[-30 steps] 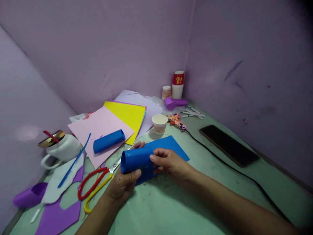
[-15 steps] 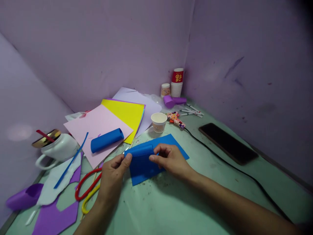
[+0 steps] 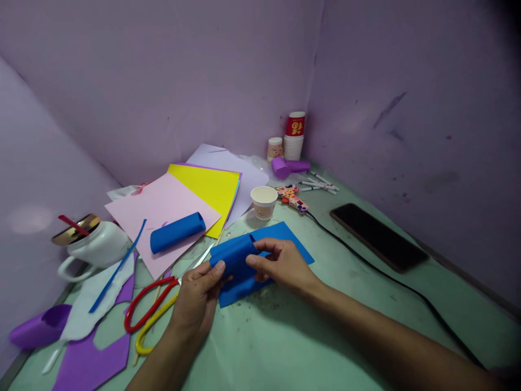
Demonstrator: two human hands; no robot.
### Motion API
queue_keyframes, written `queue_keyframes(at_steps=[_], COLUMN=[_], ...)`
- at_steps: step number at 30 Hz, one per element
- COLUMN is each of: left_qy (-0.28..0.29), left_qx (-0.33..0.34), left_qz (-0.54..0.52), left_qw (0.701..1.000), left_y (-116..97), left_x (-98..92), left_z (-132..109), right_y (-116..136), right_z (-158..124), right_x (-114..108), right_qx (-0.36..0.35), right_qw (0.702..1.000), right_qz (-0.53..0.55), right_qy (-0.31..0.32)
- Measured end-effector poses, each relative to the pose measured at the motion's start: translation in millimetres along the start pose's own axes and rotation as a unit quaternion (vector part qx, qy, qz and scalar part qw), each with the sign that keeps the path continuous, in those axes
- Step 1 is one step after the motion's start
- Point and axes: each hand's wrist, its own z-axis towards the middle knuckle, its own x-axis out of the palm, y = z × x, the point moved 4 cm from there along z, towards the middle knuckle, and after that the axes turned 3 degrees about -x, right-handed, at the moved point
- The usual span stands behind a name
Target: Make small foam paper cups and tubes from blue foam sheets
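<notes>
A blue sheet (image 3: 285,239) lies on the green table, its near-left edge curled into a roll (image 3: 234,255). My left hand (image 3: 199,298) pinches the roll's left end with thumb and fingers. My right hand (image 3: 280,263) grips the roll's right end from above, fingers bent. A finished blue paper roll (image 3: 177,232) rests on a pink sheet (image 3: 158,209) to the left. Scissors with red and yellow handles (image 3: 150,312) lie just left of my left hand.
Yellow paper (image 3: 209,187) and lilac paper lie behind the pink sheet. A small paper cup (image 3: 264,202) stands behind the blue sheet. A white jug (image 3: 95,247), purple scraps (image 3: 87,361), stacked cups (image 3: 293,138), markers (image 3: 321,184), a phone (image 3: 380,236) and a black cable (image 3: 407,290) are about.
The roll was lifted in both hands a second ago; it now lies low on the blue sheet, and my hands have shifted along it while curling it tighter.
</notes>
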Motion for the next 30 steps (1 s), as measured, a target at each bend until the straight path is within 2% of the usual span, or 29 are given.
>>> queue_keyframes(at_steps=[4, 9, 12, 16, 20, 24, 30], left_qy=[-0.002, -0.044, -0.037, -0.015, -0.019, -0.027, -0.039], left_qx=[0.01, 0.04, 0.045, 0.032, 0.023, 0.02, 0.02], left_qz=[0.03, 0.088, 0.11, 0.093, 0.06, 0.055, 0.065], left_qw=[1.0, 0.994, 0.992, 0.995, 0.998, 0.998, 0.997], left_y=[8.4, 13.2, 12.5, 9.7, 7.3, 9.5, 16.6], left_x=[2.2, -3.4, -3.6, -0.3, -1.1, -3.6, -6.5], left_z=[-2.6, -5.7, -6.4, -5.5, -2.0, 0.9, 2.2], right_y=[2.7, 2.2, 2.8, 3.0, 2.7, 0.7, -1.1], right_z=[-1.1, -3.9, -5.6, -5.4, -2.1, 1.3, -0.3], right_x=[1.4, 2.5, 2.6, 2.3, 1.9, -1.9, -1.5], right_qx=[-0.03, -0.053, -0.075, -0.085, -0.086, -0.072, -0.115], right_qw=[0.999, 0.998, 0.997, 0.996, 0.995, 0.996, 0.993], right_qz=[-0.013, -0.014, -0.011, -0.008, -0.015, -0.036, -0.021], right_qy=[0.025, 0.005, -0.002, 0.016, 0.043, 0.027, 0.012])
